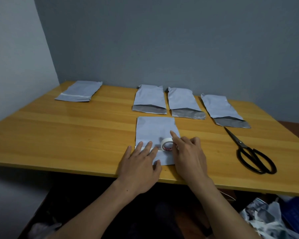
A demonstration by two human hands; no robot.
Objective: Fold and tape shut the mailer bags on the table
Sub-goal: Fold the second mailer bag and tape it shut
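A grey mailer bag [154, 130] lies near the table's front edge with its flap folded over. A strip of white tape runs along the fold from a white tape roll [167, 144] standing on the bag. My left hand [140, 163] lies flat with straight fingers, pressing the tape strip and the bag's left part. My right hand [188, 152] holds the roll from the right, its index finger stretched out over it. Three mailer bags [149, 99] [183, 101] [220, 108] lie in a row behind, flaps unfolded. One taped mailer bag [79, 91] lies at the far left.
Black scissors [250, 152] lie on the wooden table [67, 131] to the right of my right hand, blades pointing away. A grey wall runs behind the table. Crumpled plastic [266, 219] lies on the floor at the lower right.
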